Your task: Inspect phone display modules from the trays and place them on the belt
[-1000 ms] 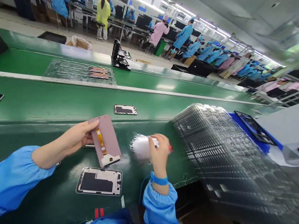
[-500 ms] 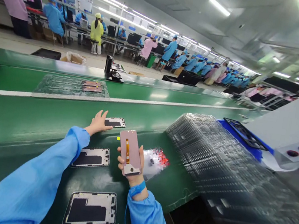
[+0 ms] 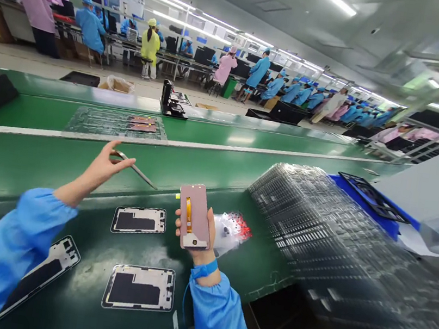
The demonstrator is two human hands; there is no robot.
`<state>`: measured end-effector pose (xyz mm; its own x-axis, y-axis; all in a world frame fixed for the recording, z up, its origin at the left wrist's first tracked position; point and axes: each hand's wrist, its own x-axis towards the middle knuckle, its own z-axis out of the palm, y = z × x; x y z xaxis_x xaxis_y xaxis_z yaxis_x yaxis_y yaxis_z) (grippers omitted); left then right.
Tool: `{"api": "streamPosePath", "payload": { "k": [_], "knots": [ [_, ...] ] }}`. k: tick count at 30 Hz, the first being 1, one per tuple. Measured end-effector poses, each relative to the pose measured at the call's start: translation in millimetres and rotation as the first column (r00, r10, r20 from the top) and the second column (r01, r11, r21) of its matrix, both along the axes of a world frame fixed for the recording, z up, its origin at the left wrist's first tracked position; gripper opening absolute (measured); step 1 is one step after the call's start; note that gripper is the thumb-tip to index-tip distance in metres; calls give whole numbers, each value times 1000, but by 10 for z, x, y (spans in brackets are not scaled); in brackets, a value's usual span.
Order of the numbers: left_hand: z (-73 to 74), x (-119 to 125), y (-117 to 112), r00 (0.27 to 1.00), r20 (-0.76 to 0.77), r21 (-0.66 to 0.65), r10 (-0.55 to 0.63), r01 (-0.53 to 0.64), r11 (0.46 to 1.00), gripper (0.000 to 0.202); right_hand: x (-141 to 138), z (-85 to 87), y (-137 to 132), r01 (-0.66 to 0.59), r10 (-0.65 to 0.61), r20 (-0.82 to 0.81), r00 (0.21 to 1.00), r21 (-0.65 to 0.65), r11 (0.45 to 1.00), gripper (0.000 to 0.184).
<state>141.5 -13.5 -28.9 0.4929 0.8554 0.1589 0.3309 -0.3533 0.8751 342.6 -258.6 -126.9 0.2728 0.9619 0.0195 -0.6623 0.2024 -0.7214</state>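
Right hand (image 3: 210, 243) cradles a pink-backed phone display panel (image 3: 194, 217) above the green conveyor belt (image 3: 16, 167), fingers curled behind it; left hand (image 3: 98, 171) pinches slim steel tweezers (image 3: 136, 170) to the left, well clear of the panel. Risks: a tweezer tip could snag the exposed orange flex cable (image 3: 189, 215), or a slip could drop the panel onto the black-backed frame (image 3: 139, 220) nearby. The right fingertips and the contents of the plastic bag (image 3: 232, 231) are hard to make out.

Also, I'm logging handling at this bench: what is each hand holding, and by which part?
The left hand pinches tweezers near one end between its fingers. The right hand cradles a phone panel by its long edges.
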Motion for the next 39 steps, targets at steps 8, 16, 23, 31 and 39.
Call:
{"api": "streamPosePath", "payload": {
  "k": [8, 16, 23, 31, 39],
  "knots": [
    [-1, -1147, -1378, 886, 463, -572, 38, 266, 776, 85, -383, 358, -273, 29, -68, 398, 915, 104, 994, 64],
    [-323, -1314, -1972, 819, 573, -622, 38, 404, 670, 88, -681, 621, -412, -221, -29, 852, 523, 168, 961, 65],
    [-425, -1299, -1972, 790, 610, -538, -62, 470, 700, 93, -724, 699, -429, -337, 35, 951, 307, 75, 938, 64],
    [-418, -1152, -2066, 830, 548, -458, -109, 406, 791, 93, -863, 647, -461, -252, -13, 959, 284, 88, 964, 70],
    [-346, -1056, -2122, 829, 558, -490, -42, 370, 789, 88, -991, 537, -531, -207, -22, 978, 208, 66, 976, 76]
  ]
}}
